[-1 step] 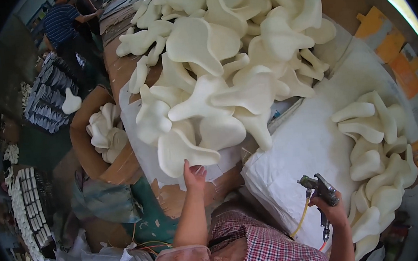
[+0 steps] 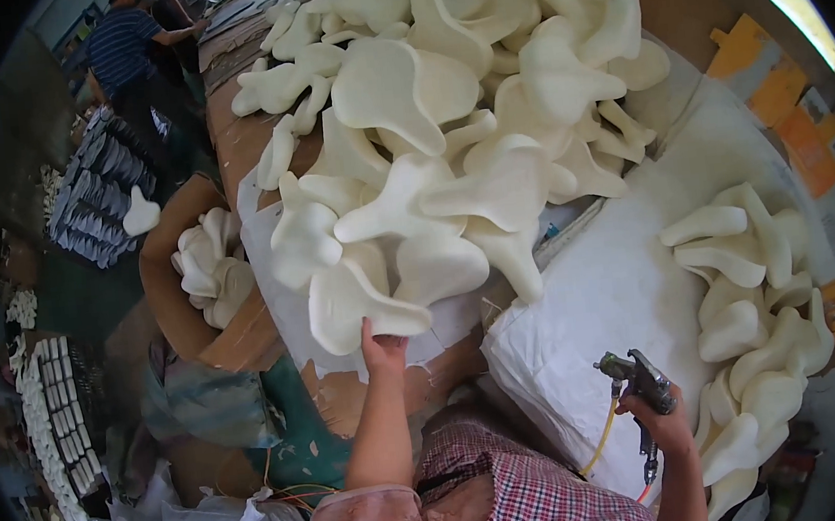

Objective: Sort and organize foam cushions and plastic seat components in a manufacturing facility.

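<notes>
The left hand [image 2: 385, 352], partly closed, pinches a near cream piece [image 2: 338, 313]; that edge-only hold could slip. The right hand [image 2: 662, 422] wraps round a spray gun [image 2: 644, 379].

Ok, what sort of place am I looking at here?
Probably a workshop or small factory: a large heap of cream, saddle-shaped pieces lies ahead, more sit in a cardboard box, and the right hand holds what looks like a spray gun.
</notes>
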A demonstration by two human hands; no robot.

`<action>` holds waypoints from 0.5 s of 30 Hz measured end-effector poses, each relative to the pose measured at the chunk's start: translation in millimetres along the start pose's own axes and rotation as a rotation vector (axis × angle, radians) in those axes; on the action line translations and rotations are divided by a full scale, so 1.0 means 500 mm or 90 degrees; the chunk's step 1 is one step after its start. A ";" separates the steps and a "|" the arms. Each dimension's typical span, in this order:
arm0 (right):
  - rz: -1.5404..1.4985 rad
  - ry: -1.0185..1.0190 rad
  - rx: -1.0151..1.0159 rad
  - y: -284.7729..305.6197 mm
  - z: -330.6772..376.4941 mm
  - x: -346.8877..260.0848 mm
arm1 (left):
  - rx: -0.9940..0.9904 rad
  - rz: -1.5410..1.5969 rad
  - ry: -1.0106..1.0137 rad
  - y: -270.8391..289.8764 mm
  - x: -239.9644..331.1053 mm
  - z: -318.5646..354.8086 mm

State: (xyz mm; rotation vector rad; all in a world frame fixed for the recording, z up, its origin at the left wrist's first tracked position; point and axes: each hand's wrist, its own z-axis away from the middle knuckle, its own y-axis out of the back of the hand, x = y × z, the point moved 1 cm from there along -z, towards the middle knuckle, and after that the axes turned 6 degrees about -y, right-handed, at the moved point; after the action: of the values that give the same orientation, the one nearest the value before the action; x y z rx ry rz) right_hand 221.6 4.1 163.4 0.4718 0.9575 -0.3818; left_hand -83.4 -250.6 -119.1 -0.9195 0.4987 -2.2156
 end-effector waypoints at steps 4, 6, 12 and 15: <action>-0.027 -0.007 0.037 -0.002 0.005 0.000 | 0.041 0.136 -0.037 -0.055 0.081 -0.035; -0.016 -0.007 0.042 -0.002 0.002 0.000 | 0.041 0.156 -0.175 -0.083 0.114 -0.038; -0.034 -0.031 -0.008 -0.028 -0.046 -0.002 | -0.049 0.182 -0.220 -0.196 0.263 -0.118; -0.019 -0.020 -0.038 -0.087 -0.085 -0.009 | -0.045 0.153 -0.215 -0.157 0.353 -0.184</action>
State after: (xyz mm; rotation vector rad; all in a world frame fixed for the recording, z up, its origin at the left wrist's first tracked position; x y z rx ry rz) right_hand 167.8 -8.8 137.2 0.3970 0.9443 -0.3848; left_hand -277.2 -313.4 -54.0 -1.1782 0.4992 -1.7926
